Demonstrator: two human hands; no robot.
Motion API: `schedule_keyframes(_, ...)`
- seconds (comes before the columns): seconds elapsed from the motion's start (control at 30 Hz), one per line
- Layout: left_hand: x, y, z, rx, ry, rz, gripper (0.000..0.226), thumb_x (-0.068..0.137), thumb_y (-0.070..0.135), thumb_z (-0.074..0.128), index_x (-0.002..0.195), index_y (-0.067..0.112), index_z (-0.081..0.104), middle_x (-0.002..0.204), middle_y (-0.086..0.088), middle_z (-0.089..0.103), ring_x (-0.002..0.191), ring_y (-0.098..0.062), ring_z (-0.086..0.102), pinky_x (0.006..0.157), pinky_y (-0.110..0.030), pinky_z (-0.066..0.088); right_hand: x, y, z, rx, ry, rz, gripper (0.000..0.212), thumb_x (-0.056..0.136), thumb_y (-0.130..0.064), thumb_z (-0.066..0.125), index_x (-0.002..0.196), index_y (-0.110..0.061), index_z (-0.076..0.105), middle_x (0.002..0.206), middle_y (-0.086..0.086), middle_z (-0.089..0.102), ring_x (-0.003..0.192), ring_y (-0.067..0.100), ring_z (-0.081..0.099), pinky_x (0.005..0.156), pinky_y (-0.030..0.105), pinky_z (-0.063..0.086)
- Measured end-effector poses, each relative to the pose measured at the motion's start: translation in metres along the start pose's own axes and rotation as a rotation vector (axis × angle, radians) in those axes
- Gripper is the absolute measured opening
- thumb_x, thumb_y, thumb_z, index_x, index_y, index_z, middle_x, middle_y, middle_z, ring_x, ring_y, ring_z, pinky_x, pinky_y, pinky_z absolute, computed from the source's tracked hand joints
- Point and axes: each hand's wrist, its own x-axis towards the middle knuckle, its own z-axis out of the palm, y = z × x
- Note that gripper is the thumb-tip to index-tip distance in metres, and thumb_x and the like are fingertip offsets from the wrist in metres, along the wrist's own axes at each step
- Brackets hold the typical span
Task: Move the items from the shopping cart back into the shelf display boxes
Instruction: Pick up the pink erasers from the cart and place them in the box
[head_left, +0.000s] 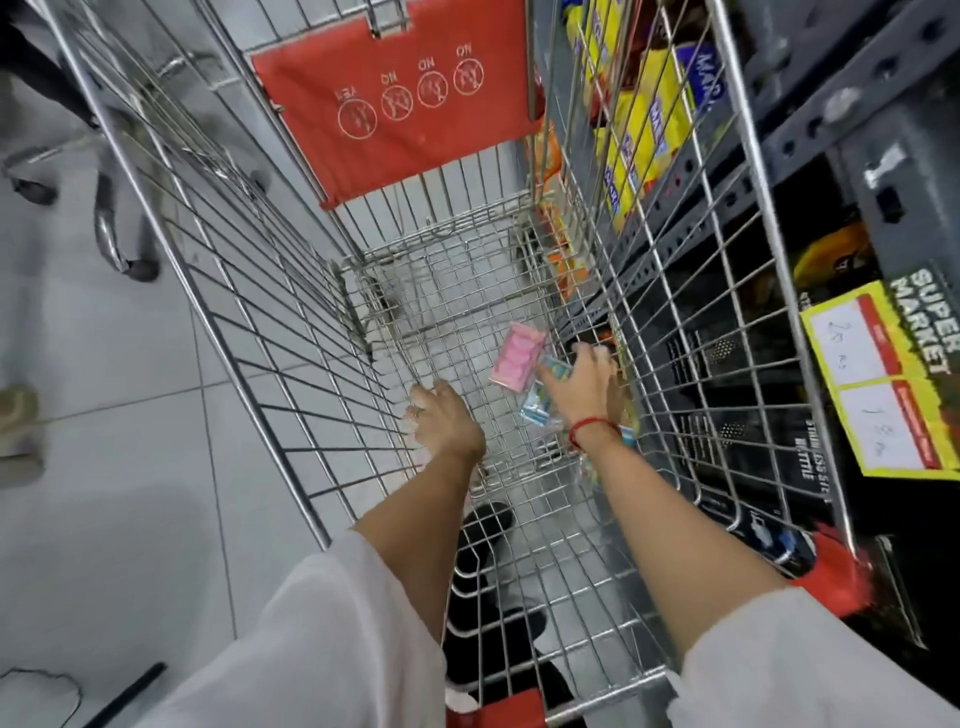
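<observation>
Both my arms reach down into a wire shopping cart (291, 332). A pink packet (517, 361) lies flat on the cart floor near the right wall. My right hand (584, 384), with a red string on its wrist, lies over a light blue packet (540, 408) and its fingers touch it; whether it grips the packet is unclear. My left hand (441, 415) rests low in the cart to the left of the packets, fingers curled down, holding nothing that I can see.
A grey metal shelf (810, 130) stands right beside the cart, with yellow snack packs (649, 119) above and dark boxes (748, 415) below. A yellow price tag (883, 384) hangs on the shelf. The red child-seat flap (395, 98) closes the cart's far end. Grey floor tiles (130, 405) lie to the left.
</observation>
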Motion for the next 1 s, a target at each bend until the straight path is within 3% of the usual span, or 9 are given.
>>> schedule_keyframes(0.2, 0.015, 0.015, -0.034, -0.258, -0.116, 0.127, 0.039, 0.078, -0.01, 0.066, 0.114, -0.001, 0.053, 0.133, -0.022, 0.043, 0.095, -0.026, 0.054, 0.08, -0.029, 0.048, 0.008, -0.028, 0.018, -0.328, -0.093, -0.426, 0.064, 0.081, -0.025, 0.069, 0.138, -0.016, 0.041, 0.149, 0.015, 0.032, 0.13, 0.031, 0.044, 0.101, 0.046, 0.049)
schedule_keyframes(0.3, 0.025, 0.018, -0.054, -0.422, -0.347, 0.242, 0.038, 0.077, -0.006, 0.068, 0.113, -0.003, 0.056, 0.122, -0.021, 0.06, 0.105, -0.029, 0.058, 0.099, -0.038, 0.048, 0.023, -0.035, 0.01, -0.547, -0.295, -0.655, 0.046, 0.088, -0.023, 0.059, 0.132, -0.018, 0.047, 0.151, 0.008, 0.034, 0.138, 0.027, 0.034, 0.112, 0.046, 0.037)
schedule_keyframes(0.4, 0.026, 0.019, -0.055, -0.513, -0.407, 0.311, 0.039, 0.078, -0.008, 0.065, 0.115, -0.002, 0.055, 0.119, -0.019, 0.063, 0.111, -0.031, 0.06, 0.103, -0.044, 0.047, 0.036, -0.034, -0.007, -0.738, -0.337, -0.76, 0.057, 0.083, -0.012, 0.063, 0.136, -0.02, 0.043, 0.149, 0.005, 0.039, 0.135, 0.026, 0.036, 0.111, 0.045, 0.034)
schedule_keyframes(0.47, 0.021, 0.015, -0.044, -0.619, -0.253, 0.29, 0.04, 0.079, -0.008, 0.063, 0.118, -0.001, 0.054, 0.122, -0.016, 0.061, 0.107, -0.026, 0.061, 0.094, -0.024, 0.049, 0.038, -0.032, -0.015, -0.82, -0.297, -0.764, 0.067, 0.078, -0.01, 0.069, 0.139, -0.018, 0.041, 0.144, 0.009, 0.045, 0.132, 0.028, 0.039, 0.111, 0.043, 0.034)
schedule_keyframes(0.53, 0.011, 0.006, -0.029, -0.628, -0.036, 0.246, 0.043, 0.084, 0.004, 0.064, 0.125, 0.001, 0.051, 0.127, -0.015, 0.056, 0.101, -0.02, 0.062, 0.086, -0.014, 0.048, 0.038, -0.03, -0.017, -0.866, -0.231, -0.732, 0.059, 0.082, -0.01, 0.065, 0.137, -0.013, 0.042, 0.137, 0.013, 0.05, 0.131, 0.029, 0.041, 0.111, 0.042, 0.035)
schedule_keyframes(0.63, -0.004, -0.006, -0.001, -0.462, 0.042, 0.164, 0.071, 0.08, 0.039, 0.071, 0.134, 0.004, 0.043, 0.134, -0.016, 0.045, 0.117, -0.03, 0.052, 0.1, -0.041, 0.049, 0.034, -0.023, -0.016, -0.846, -0.143, -0.63, 0.045, 0.087, -0.02, 0.063, 0.129, -0.009, 0.051, 0.133, 0.012, 0.053, 0.128, 0.028, 0.042, 0.109, 0.04, 0.037)
schedule_keyframes(0.7, -0.015, -0.008, 0.012, -0.427, 0.03, 0.094, 0.088, 0.072, 0.051, 0.072, 0.138, 0.005, 0.036, 0.136, -0.017, 0.041, 0.12, -0.033, 0.048, 0.098, -0.049, 0.049, 0.03, -0.019, -0.017, -0.784, -0.095, -0.561, 0.046, 0.084, -0.027, 0.067, 0.125, -0.01, 0.054, 0.132, 0.01, 0.053, 0.125, 0.026, 0.043, 0.104, 0.038, 0.039)
schedule_keyframes(0.8, -0.027, -0.004, 0.022, -0.329, 0.088, 0.058, 0.084, 0.071, 0.043, 0.075, 0.135, 0.005, 0.037, 0.133, -0.017, 0.042, 0.119, -0.035, 0.048, 0.096, -0.048, 0.049, 0.024, -0.016, -0.021, -0.64, -0.008, -0.486, 0.045, 0.081, -0.024, 0.07, 0.122, -0.011, 0.058, 0.13, 0.009, 0.055, 0.122, 0.025, 0.045, 0.099, 0.037, 0.042)
schedule_keyframes(1.0, -0.022, -0.004, 0.015, -0.381, 0.093, 0.012, 0.066, 0.073, 0.027, 0.077, 0.126, -0.001, 0.048, 0.126, -0.019, 0.048, 0.115, -0.035, 0.048, 0.096, -0.047, 0.049, 0.021, -0.01, -0.01, -0.542, -0.176, -0.404, 0.072, 0.078, -0.029, 0.075, 0.138, -0.01, 0.04, 0.145, 0.015, 0.04, 0.134, 0.031, 0.038, 0.105, 0.042, 0.046)
